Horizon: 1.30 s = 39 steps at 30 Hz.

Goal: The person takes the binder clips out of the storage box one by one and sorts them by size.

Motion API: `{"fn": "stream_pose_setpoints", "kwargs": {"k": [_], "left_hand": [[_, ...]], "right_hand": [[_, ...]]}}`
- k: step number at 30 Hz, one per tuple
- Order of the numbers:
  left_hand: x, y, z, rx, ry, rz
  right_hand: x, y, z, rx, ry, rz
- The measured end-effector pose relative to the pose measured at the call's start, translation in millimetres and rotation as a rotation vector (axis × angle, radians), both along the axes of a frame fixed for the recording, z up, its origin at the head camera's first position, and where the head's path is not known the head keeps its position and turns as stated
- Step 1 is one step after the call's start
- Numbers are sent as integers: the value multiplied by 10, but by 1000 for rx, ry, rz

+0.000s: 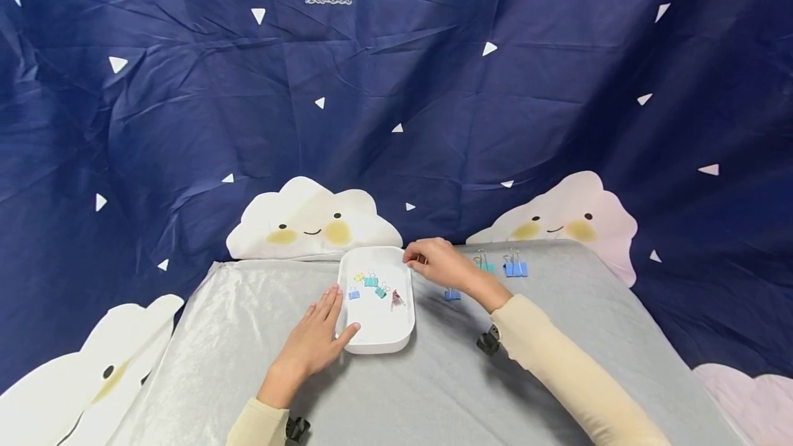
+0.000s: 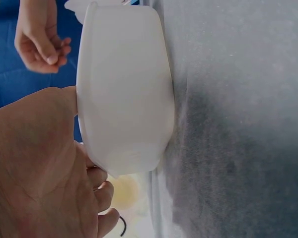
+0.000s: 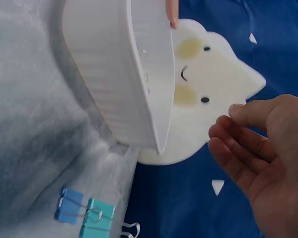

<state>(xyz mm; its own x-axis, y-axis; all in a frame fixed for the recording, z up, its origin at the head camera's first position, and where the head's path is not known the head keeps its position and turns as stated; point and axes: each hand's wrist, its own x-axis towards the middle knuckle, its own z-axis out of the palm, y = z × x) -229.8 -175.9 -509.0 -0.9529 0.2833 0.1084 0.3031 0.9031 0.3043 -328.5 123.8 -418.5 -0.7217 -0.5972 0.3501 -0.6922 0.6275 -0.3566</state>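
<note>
A white tray [image 1: 378,332] stands on the bed-like grey surface. Inside it lie a small yellow binder clip [image 1: 359,277], two teal binder clips [image 1: 371,281], a small blue binder clip [image 1: 354,294] and a dark red clip [image 1: 398,299]. My left hand [image 1: 316,336] rests along the tray's left side, fingers straight and thumb at the rim. Beside the far right corner hovers my right hand [image 1: 440,263], its fingers loosely bent; the right wrist view shows nothing between them. To the right are a teal binder clip [image 1: 484,264] and two blue binder clips [image 1: 515,267].
Grey velvety cloth [image 1: 495,398] covers the work surface. Behind it hangs a navy curtain [image 1: 396,88] with white triangles and cloud shapes. Each wrist carries a small black camera [image 1: 488,341].
</note>
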Motion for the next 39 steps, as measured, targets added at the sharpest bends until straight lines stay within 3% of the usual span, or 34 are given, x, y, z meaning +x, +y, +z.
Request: {"fn": "stream_pose_setpoints", "kwargs": {"k": [9,19,31,39], "left_hand": [[3,-14,6,-3,11,2],[-19,-9,-4,-6,0,3],[-19,-7,-15,-6,18,-4],[-5,-11,-5,-2,17,3]], "right_hand": [[13,-371,-84,214,82,156],[-19,-546,-242,327,6,225],[-85,-590,-376,583,-110,80],[-96,-633,-440,656,-115,92]]}}
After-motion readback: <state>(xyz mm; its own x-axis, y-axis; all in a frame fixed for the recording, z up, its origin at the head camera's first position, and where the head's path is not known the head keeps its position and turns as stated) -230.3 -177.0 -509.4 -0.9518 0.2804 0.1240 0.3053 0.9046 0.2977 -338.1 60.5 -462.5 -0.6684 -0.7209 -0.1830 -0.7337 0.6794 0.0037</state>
